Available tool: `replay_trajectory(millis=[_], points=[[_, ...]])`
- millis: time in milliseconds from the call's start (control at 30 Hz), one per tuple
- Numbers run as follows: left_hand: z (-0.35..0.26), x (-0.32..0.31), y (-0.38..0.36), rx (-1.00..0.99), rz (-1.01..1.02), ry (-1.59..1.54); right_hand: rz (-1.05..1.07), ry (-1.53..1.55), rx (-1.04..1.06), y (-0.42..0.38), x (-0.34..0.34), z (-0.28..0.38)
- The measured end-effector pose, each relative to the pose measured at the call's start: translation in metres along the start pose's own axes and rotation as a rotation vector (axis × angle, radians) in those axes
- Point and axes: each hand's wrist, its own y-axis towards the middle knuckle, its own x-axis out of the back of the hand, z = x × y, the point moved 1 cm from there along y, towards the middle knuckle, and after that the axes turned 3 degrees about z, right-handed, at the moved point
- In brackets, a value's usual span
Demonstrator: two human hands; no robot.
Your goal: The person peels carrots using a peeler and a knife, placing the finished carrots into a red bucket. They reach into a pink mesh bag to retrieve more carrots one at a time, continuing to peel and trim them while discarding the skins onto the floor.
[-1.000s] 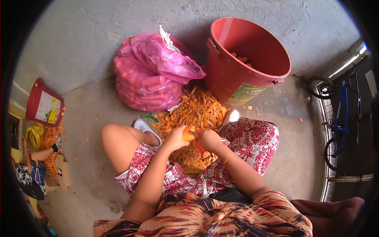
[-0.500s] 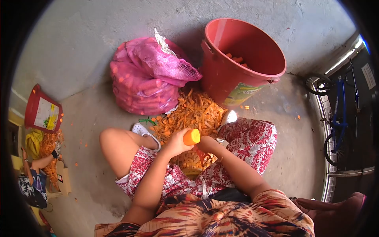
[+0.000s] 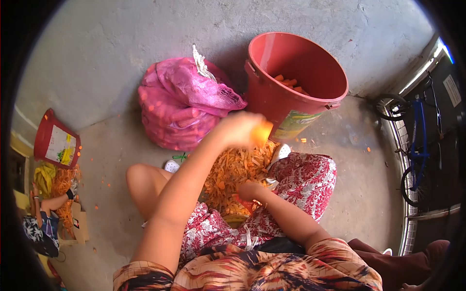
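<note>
My left hand (image 3: pixel 238 128), blurred by motion, is closed round an orange carrot (image 3: pixel 262 133) and is raised in front of the red bucket (image 3: pixel 272 109). Between my legs, my right hand (image 3: pixel 250 190) is closed on a red peeler (image 3: pixel 248 203), low over the heap of orange peelings (image 3: pixel 233 169). Several carrot pieces (image 3: pixel 290 82) lie inside the bucket. A pink mesh sack (image 3: pixel 179 109) full of carrots stands left of the bucket.
At the far left another person (image 3: pixel 41 228) sits near a second red bucket (image 3: pixel 56 143), a yellow bag (image 3: pixel 44 178) and more peelings (image 3: pixel 63 186). A blue bicycle (image 3: pixel 416 145) stands at the right. Dark red cloth (image 3: pixel 388 266) shows at the lower right.
My left hand has moved up and forward with the carrot, toward the red bucket. My right hand has dropped slightly with the peeler. The view has tilted a little.
</note>
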Motion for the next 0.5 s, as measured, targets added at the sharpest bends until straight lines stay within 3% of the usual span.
replay_trajectory(millis=[33,100,167,200,233,267,300,333,367,433,500], points=[[-0.005,0.012,0.018,-0.214,-0.618,0.211,0.013,0.003,-0.009,0.000,0.001,0.001],[-0.045,0.063,0.024,-0.242,-1.013,0.167,-0.011,0.094,0.013,-0.001,0.002,0.000],[-0.058,0.079,0.023,-0.309,-1.149,0.015,0.005,0.098,0.027,-0.002,0.007,-0.001],[-0.067,0.078,0.010,-0.361,-1.014,-0.116,0.037,0.057,0.031,-0.004,0.010,0.001],[-0.079,0.072,-0.008,-0.472,-0.699,-0.483,0.070,0.015,0.035,-0.005,0.014,0.001],[-0.090,0.065,-0.029,-0.567,-0.354,-0.828,-0.171,0.172,0.134,0.005,0.001,-0.008],[-0.099,0.061,-0.050,-0.831,-0.206,-0.590,-0.414,0.328,0.233,0.025,-0.030,-0.024],[-0.117,0.048,-0.079,-0.935,0.129,-0.720,-0.435,0.341,0.232,0.023,-0.027,-0.025],[-0.132,0.033,-0.094,-1.125,0.260,-0.684,-0.456,0.353,0.230,0.021,-0.023,-0.026],[-0.151,0.013,-0.125,-1.320,0.572,-0.673,-0.041,0.104,0.031,-0.033,0.036,0.020],[-0.156,-0.002,-0.141,-1.311,0.489,-0.764,-0.032,0.137,0.025,-0.029,0.029,0.020]])
